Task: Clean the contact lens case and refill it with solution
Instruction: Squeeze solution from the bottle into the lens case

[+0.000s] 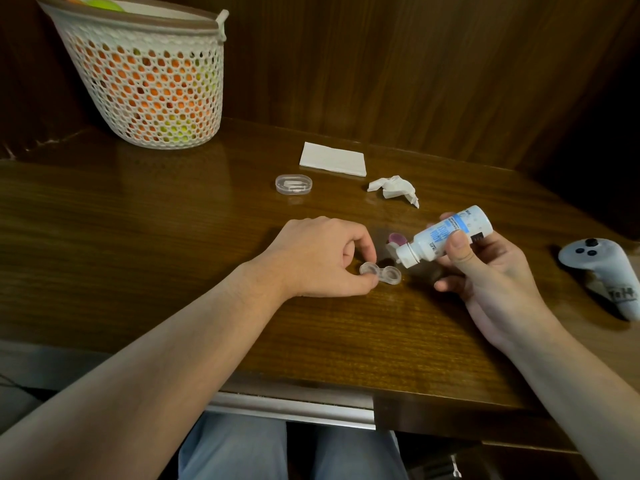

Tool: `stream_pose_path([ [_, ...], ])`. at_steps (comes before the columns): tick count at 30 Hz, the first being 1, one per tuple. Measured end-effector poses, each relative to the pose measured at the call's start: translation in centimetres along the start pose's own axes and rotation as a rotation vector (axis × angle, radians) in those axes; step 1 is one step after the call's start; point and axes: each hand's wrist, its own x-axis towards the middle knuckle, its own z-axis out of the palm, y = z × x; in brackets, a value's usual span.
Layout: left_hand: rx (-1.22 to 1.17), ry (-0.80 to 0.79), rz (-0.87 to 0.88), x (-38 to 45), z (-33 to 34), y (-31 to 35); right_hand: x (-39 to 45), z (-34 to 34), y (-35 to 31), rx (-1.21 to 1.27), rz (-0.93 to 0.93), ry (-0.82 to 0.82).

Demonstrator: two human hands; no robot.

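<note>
We are refilling: our left hand (323, 256) pinches the lens case (380, 273) steady, our right hand (485, 268) grips the tilted bottle (446, 238); next, squeeze over the wells.

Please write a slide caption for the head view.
Left hand steadies clear twin-well lens case; right hand tilts white solution bottle.

A dark wooden table (145, 237) (its glossy top is catching soft reflections) is standing against a wall of vertical brown wood panelling (381, 71), while a pale metal rail (291, 408) is running beneath the table's front edge.
</note>
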Motion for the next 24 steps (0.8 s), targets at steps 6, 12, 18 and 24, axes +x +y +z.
stream_pose_path([
  [6, -0.038, -0.004, -0.010, 0.0, 0.0, 0.0, 0.1, -0.1, -0.1, 0.062, 0.012, -0.012],
  [12, -0.193, 0.074, -0.104, 0.2, -0.2, -0.3, 0.2, 0.0, -0.4, 0.197, 0.033, 0.023],
  [18, -0.275, 0.102, -0.167, 0.1, -0.4, -0.7, 0.7, 2.5, -0.6, 0.136, 0.016, 0.008],
  [24, -0.321, 0.120, -0.198, 0.3, -0.2, -0.7, 0.5, 3.5, -0.5, 0.068, 0.029, 0.010],
])
